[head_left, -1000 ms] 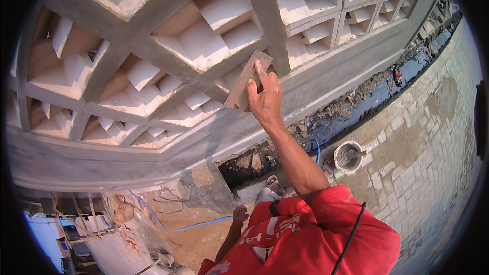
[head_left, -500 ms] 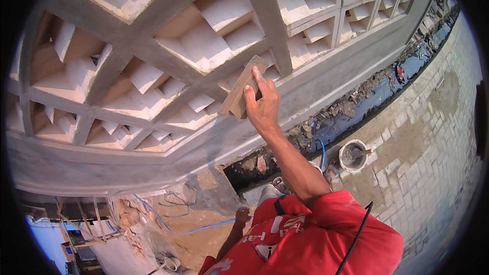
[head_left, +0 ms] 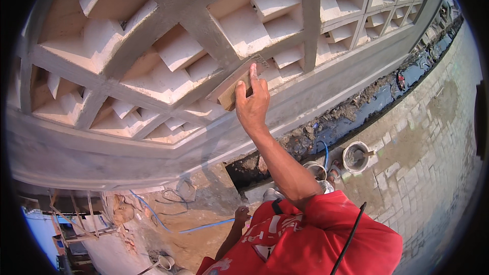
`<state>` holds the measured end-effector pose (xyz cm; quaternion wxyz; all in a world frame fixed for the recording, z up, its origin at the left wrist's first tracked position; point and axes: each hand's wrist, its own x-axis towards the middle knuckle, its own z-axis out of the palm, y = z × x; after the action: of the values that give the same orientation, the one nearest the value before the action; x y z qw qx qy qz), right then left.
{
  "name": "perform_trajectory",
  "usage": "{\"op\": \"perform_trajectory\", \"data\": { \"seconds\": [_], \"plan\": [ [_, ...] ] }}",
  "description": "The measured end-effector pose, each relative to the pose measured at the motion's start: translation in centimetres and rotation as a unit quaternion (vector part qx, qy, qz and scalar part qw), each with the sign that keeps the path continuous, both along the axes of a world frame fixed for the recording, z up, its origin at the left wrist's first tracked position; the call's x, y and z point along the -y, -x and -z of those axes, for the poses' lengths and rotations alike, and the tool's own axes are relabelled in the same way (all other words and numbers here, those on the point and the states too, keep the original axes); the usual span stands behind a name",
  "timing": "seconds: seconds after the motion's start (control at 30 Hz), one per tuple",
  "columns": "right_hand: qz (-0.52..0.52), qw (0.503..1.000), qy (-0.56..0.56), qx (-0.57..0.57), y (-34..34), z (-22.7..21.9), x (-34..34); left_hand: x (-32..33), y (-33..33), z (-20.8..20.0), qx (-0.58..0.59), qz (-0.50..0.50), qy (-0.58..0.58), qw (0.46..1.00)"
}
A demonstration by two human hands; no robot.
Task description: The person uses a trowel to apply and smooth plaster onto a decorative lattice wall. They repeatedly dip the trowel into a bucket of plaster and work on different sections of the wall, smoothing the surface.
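My right hand (head_left: 252, 104) grips a plastering float (head_left: 239, 82), a flat board with a block handle. Its thumb and index finger stretch along the back of the board. The float lies against a slanting grey bar of the openwork wall (head_left: 186, 7), beside pale stepped blocks set in the cells. Lower down, my left hand (head_left: 242, 214) hangs near my waist, away from the wall. Its fingers look curled, and no object shows in them.
A drainage ditch (head_left: 351, 117) with dark water and rubble runs along the wall's foot. A bucket (head_left: 356, 157) with grey mix and a tool stands on the paving (head_left: 423, 173). Near my feet is another pail (head_left: 315, 170). A blue hose (head_left: 204, 226) crosses the sandy ground.
The float has moved left and down along the bar and now appears to lie flatter against it. My view has shifted, so the wall cells appear farther right. My left hand stays low.
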<state>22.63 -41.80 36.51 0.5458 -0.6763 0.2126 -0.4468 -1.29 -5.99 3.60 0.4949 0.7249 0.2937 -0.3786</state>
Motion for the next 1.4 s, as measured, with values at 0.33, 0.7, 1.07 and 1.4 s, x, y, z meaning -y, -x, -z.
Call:
{"op": "perform_trajectory", "data": {
  "seconds": [0.33,0.7,1.07,1.4],
  "plan": [
    [0.072,0.990,-0.090,0.082,-0.3,-0.5,6.0,-5.7,-3.2,0.5,0.026,-0.009,0.002,1.000],
    [0.045,0.996,-0.047,0.065,0.6,0.6,-1.8,-7.2,-3.4,-0.6,0.012,-0.031,-0.022,0.999],
    [-0.013,0.999,0.048,-0.007,3.8,1.4,-0.5,-11.3,-1.9,6.6,0.199,0.185,0.059,0.961],
    [0.075,0.956,0.187,-0.213,5.7,-7.1,7.2,-5.8,-6.4,2.7,0.083,0.009,0.059,0.995]
  ]
}}
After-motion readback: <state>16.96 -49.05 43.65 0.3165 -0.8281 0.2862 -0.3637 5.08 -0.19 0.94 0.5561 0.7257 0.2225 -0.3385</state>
